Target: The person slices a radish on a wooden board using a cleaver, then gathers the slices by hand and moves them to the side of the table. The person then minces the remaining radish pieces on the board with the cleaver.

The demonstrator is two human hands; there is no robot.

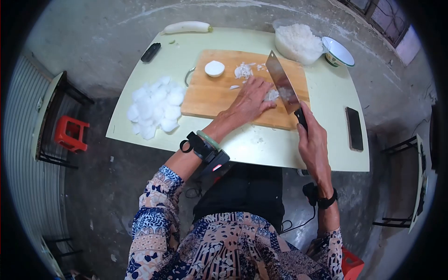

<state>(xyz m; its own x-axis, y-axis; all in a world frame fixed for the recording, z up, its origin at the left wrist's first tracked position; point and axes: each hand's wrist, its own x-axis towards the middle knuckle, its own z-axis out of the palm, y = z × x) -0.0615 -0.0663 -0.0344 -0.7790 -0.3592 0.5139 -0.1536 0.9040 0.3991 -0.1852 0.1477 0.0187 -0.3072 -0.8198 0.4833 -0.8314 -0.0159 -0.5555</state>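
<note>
My right hand [313, 140] grips the black handle of a cleaver [282, 81], whose broad blade points away from me over the right part of the wooden cutting board [200, 100]. Just left of the blade, my left hand [254, 99] rests on the board with bent fingers pressed on white radish slices [271, 95], partly hidden under it. Beyond those fingers lies a small heap of chopped radish [243, 71]. A cut radish chunk [214, 69] sits at the board's far left. Beside the board, thin round radish slices [156, 107] are piled on the table.
A whole white radish [187, 27] lies at the table's far edge, near a black object [150, 52]. A clear tub of shredded radish [298, 43] and an enamel bowl [338, 52] stand at the back right. A phone [354, 129] lies near the right edge.
</note>
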